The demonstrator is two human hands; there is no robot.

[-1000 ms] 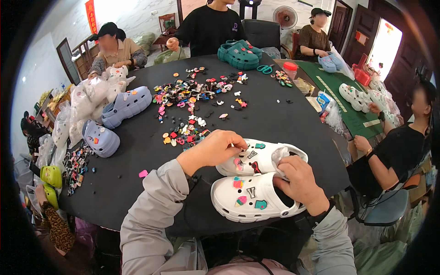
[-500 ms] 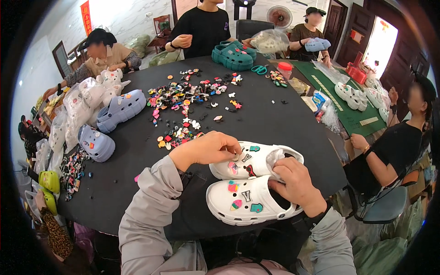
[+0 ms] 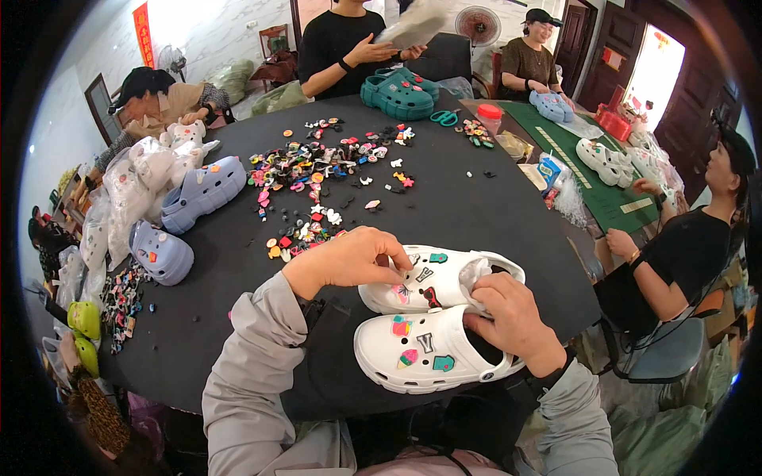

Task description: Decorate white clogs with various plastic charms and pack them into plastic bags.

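Far left on the black tabletop [image 3: 476, 206]: two pale blue clogs [image 3: 182, 218] beside bagged white ones. Centre, farther back: a scatter of small coloured charms [image 3: 317, 170]. Near edge: left hand [image 3: 349, 258], its grip pinched closed at the toe of the far white clog [image 3: 444, 278] (whether a charm sits between the fingertips cannot be told). The near white clog [image 3: 425, 353] lies just beside it, touching, bearing several charms. Right hand [image 3: 512, 317] grips the heel openings of the pair. Far right: green mat [image 3: 587, 170] with more white clogs.
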